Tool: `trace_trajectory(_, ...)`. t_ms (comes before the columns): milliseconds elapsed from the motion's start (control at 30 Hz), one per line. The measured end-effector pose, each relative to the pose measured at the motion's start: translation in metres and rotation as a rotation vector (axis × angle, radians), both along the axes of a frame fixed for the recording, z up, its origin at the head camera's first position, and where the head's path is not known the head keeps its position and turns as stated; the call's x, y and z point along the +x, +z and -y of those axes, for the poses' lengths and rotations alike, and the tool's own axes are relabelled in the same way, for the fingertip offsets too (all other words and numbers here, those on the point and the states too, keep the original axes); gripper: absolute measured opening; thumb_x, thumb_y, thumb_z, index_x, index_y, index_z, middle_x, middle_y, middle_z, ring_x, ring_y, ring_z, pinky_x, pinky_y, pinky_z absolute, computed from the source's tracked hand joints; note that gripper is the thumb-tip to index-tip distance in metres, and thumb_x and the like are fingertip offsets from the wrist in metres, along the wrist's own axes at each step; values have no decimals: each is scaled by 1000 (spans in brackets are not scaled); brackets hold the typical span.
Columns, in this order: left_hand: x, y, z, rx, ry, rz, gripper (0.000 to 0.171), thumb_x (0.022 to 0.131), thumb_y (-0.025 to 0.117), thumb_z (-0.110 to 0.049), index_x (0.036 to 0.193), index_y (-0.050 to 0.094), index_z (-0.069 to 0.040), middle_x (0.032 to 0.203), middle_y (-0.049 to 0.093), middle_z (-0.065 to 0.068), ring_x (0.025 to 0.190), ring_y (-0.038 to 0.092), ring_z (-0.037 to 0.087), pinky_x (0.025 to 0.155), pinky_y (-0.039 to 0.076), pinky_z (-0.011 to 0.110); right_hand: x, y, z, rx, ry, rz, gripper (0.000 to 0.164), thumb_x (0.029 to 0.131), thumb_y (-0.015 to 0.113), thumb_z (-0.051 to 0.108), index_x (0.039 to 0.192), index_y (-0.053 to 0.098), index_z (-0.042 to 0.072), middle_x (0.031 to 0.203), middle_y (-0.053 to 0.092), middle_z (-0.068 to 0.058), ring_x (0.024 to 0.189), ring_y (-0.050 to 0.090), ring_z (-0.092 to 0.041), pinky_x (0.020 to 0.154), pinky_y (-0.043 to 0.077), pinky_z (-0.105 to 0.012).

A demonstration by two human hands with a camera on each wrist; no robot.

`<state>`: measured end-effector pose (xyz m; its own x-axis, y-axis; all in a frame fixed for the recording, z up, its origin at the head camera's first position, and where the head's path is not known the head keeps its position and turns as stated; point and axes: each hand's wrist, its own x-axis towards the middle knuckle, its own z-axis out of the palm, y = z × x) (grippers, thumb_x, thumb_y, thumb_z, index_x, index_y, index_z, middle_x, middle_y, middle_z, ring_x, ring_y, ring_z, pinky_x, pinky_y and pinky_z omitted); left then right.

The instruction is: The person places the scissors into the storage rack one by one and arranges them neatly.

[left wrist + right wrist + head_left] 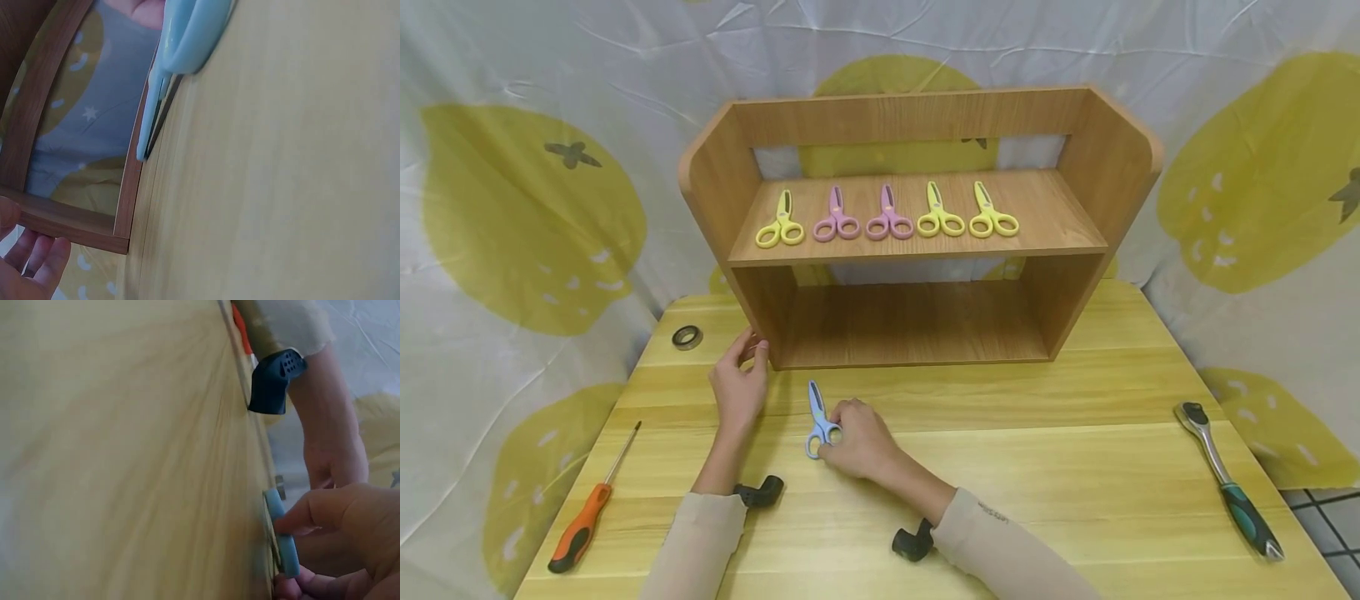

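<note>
My right hand (861, 439) pinches a pair of blue scissors (817, 406) by one handle loop, over the table in front of the shelf. The blades point away from me, toward the shelf's lower left corner. In the left wrist view the blue scissors (199, 34) hang at the top, blades downward. At the wooden shelf (917, 254), my left hand (741, 383) grips the bottom of the left side panel. The left wrist view has the fingers (53, 269) against the panel's outer face and the thumb at its edge.
On the upper board lie several scissors in a row, yellow (784, 221) and pink (837, 217). A roll of tape (687, 337) sits left of the shelf. An orange screwdriver (587, 517) lies at the table's left, a ratchet wrench (1225, 479) at its right.
</note>
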<state>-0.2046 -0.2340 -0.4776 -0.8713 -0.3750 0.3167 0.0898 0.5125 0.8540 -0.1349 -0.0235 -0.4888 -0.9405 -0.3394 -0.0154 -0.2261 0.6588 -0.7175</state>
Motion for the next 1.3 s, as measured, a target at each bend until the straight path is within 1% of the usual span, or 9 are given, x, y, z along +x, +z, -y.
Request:
trace_trajectory(100, 0, 0, 0, 4, -5, 3, 39, 104, 63, -28, 141, 65, -17, 126, 74, 2, 111, 71, 17, 92, 62, 38, -2, 2, -5, -27, 4, 31, 38, 80, 84, 25, 107, 67, 4, 83, 64, 2, 67, 54, -8, 53, 46, -20)
trace_trajectory(200, 0, 0, 0, 0, 1, 7, 39, 104, 63, -29, 141, 65, -18, 125, 75, 1, 110, 71, 16, 92, 62, 35, -5, 1, -12, -92, 7, 54, 37, 82, 82, 22, 110, 66, 2, 77, 66, 3, 57, 55, -6, 46, 46, -20)
trace_trajectory(333, 0, 0, 1, -2, 9, 12, 40, 103, 63, -30, 141, 65, -18, 124, 75, 0, 110, 71, 14, 92, 62, 33, -9, -3, -24, -194, 12, 92, 36, 84, 81, 15, 114, 66, 2, 78, 71, 3, 57, 59, -6, 48, 50, -20)
trace_trajectory(433, 0, 0, 1, 1, 4, 12, 40, 103, 63, -29, 142, 64, -17, 125, 75, 2, 110, 71, 15, 92, 62, 36, -9, -5, -33, -266, 11, 137, 37, 85, 79, 13, 117, 66, 3, 78, 73, 2, 58, 63, -8, 49, 52, -22)
trace_trajectory(567, 0, -1, 0, 5, -5, 11, 40, 103, 63, -30, 142, 64, -17, 126, 74, 2, 111, 71, 16, 93, 62, 37, -4, 3, -48, -321, 15, 151, 37, 86, 77, 11, 121, 67, 4, 78, 73, 2, 59, 64, -11, 50, 53, -23)
trace_trajectory(733, 0, 0, 0, 10, 1, 18, 40, 103, 63, -30, 142, 64, -19, 126, 74, 0, 111, 70, 14, 93, 62, 35, 4, 26, -67, -370, 34, 122, 35, 88, 74, 9, 122, 68, 5, 80, 73, 2, 67, 67, -12, 57, 59, -25)
trace_trajectory(967, 0, 0, 2, 15, -8, 20, 39, 104, 62, -28, 142, 64, -18, 128, 73, 3, 113, 69, 18, 95, 61, 42, 19, 65, -95, -452, 52, 26, 34, 89, 74, 8, 122, 68, 8, 83, 73, -2, 73, 69, -15, 67, 61, -24)
trace_trajectory(1167, -1, -1, 2, -3, 9, 22, 39, 104, 61, -29, 142, 64, -19, 127, 74, 3, 113, 69, 18, 89, 60, 24, 23, 108, -127, -526, 52, -110, 35, 88, 78, 4, 121, 68, 8, 85, 74, -5, 76, 69, -15, 72, 63, -26)
trace_trajectory(1300, -2, 0, 2, -4, 5, 18, 39, 104, 61, -29, 142, 64, -18, 126, 74, 3, 112, 69, 18, 87, 60, 20, 18, 134, -153, -562, 24, -237, 36, 88, 78, 1, 122, 68, 5, 87, 74, -7, 78, 69, -14, 75, 63, -27)
